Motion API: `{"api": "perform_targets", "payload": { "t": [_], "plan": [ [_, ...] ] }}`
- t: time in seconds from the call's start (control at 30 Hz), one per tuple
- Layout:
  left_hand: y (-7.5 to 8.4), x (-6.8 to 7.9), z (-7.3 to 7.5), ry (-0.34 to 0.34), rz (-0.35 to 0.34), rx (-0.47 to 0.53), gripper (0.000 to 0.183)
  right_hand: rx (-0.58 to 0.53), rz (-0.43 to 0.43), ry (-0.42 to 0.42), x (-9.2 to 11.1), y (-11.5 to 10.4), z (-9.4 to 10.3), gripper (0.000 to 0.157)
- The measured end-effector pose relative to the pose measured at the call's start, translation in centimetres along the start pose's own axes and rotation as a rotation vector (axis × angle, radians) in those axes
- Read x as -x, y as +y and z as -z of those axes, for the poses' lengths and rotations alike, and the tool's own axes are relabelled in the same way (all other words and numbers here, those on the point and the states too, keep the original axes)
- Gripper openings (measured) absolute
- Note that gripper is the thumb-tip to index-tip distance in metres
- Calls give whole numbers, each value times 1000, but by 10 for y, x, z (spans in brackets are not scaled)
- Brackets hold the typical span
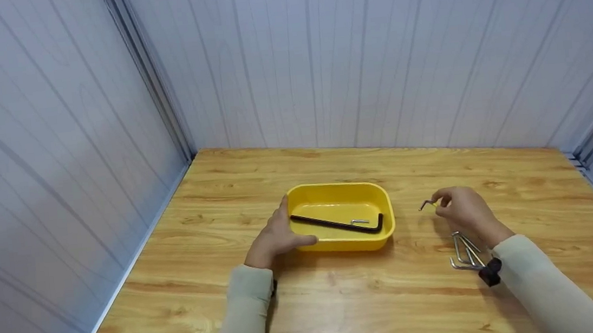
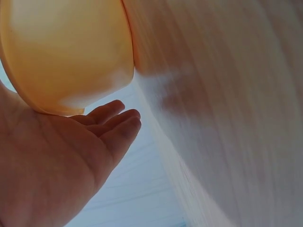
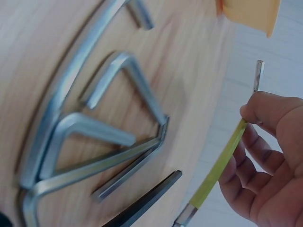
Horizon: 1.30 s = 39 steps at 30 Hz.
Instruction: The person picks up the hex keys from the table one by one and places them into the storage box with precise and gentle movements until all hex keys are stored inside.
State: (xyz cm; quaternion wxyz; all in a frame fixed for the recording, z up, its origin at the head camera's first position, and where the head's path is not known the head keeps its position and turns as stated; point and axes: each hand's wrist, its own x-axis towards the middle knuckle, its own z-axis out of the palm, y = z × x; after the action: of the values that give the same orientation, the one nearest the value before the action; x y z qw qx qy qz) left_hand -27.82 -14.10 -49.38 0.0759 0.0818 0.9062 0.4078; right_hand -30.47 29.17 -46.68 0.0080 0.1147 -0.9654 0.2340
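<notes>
A yellow plastic bin (image 1: 347, 246) sits on the table with a long black hex key (image 1: 334, 223) and a small silver hex key (image 1: 360, 221) inside. My left hand (image 1: 276, 235) rests against the bin's left end, thumb along the near rim and fingers extended beside the wall. To the right of the bin, my right hand (image 1: 463, 207) pinches a hex key with a yellow sleeve (image 3: 220, 163) between thumb and fingertips, its bent metal end pointing toward the bin. Several silver hex keys (image 1: 467, 252) lie on the table below that hand.
The wood-grain table (image 1: 196, 306) meets a pale panelled wall (image 1: 287, 69) at the back and another panel (image 1: 29, 159) on the left. In the right wrist view a dark hex key (image 3: 147, 201) lies beside the silver ones.
</notes>
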Motion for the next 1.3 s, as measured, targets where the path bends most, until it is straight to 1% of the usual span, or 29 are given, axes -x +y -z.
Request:
{"api": "perform_targets", "payload": {
  "t": [0.13,0.33,0.5,0.7,0.93,1.2,1.3],
  "plan": [
    [-1,0,-1,-1,-5,8,131,-9,25,20,-2,-7,1,25],
    [0,-1,-1,1,-13,14,130,9,70,94,-7,-20,2,24],
    [0,-1,-1,2,-8,26,131,16,103,115,-13,-32,1,23],
    [-1,0,-2,-2,-11,27,132,8,145,119,-19,-47,-2,21],
    [-2,0,-2,4,-21,31,132,-13,160,96,-26,-68,-7,21],
    [-2,0,-1,-1,-53,77,132,-21,183,87,-32,-91,-15,22],
    [-2,-1,-1,-7,-46,79,132,-11,212,73,-35,-99,-19,22]
  ]
}}
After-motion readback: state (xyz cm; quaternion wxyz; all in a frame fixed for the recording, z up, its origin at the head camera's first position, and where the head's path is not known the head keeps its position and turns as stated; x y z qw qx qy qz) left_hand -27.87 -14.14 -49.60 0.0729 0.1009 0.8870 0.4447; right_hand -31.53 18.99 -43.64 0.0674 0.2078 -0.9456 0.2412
